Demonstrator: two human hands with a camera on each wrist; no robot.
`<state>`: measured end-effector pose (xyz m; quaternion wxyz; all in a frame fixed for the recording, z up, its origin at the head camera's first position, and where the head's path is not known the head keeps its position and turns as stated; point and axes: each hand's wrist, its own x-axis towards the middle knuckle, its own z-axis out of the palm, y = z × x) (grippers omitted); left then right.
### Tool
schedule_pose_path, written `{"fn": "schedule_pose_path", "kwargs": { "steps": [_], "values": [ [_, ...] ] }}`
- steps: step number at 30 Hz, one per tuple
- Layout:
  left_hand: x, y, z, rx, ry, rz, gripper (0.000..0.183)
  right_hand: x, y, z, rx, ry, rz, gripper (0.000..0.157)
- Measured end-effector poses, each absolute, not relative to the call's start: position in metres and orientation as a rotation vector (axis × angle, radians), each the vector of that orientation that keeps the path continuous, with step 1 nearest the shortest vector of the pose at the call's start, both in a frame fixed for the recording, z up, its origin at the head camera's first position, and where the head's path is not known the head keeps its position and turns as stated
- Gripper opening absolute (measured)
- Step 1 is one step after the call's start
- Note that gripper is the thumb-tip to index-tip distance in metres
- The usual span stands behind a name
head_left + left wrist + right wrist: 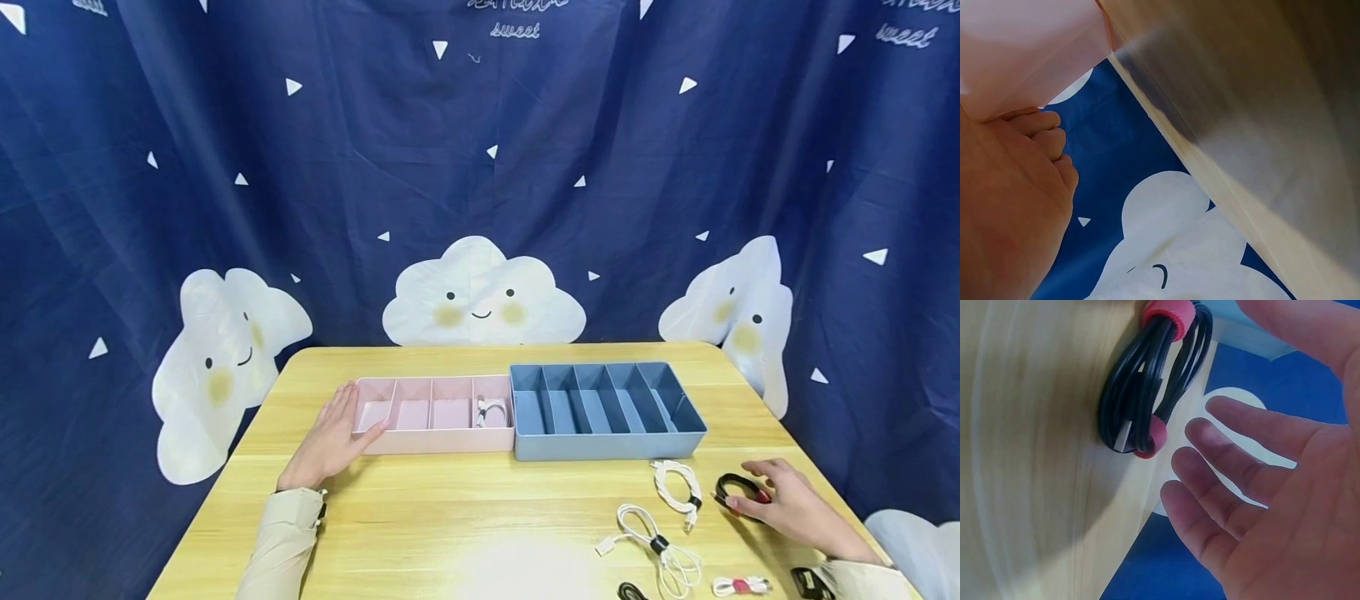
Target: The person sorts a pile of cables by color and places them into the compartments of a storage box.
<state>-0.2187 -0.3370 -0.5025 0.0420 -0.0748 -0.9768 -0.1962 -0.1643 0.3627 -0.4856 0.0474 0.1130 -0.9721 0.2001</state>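
Note:
My left hand (330, 437) rests against the left end of a pink divided box (450, 442), fingers extended along its side and thumb at the front rim. A white cable (493, 410) lies in the box's rightmost compartment. At the right, my right hand (795, 504) hovers around a coiled black cable (738, 492) with red straps. In the right wrist view, the spread fingers (1235, 456) stand apart from that black cable (1147, 381), nothing between them. The left wrist view has the left hand (1016, 187) touching the pink box (1029, 56).
A blue divided box (607, 446) stands against the pink one's right end. In front lie a white coiled cable (688, 502), another white cable with a black strap (643, 537), a small white one with a red strap (741, 586) and a black cable (632, 592), partly cut off.

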Motion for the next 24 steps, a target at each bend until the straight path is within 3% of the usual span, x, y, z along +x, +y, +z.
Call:
{"fn": "schedule_pose_path", "kwargs": {
  "steps": [11, 24],
  "values": [
    [-0.2198, -0.3378, -0.5041, -0.227, -2.985, -0.589, 0.104, -0.1644, 0.3656, -0.4905, 0.319, -3.032, 0.595, 0.077],
    [-0.219, -0.3375, -0.5035, -0.234, -2.978, -0.593, 0.104, -0.1646, 0.3692, -0.4932, 0.299, -3.105, 0.667, 0.075]
  ]
}}
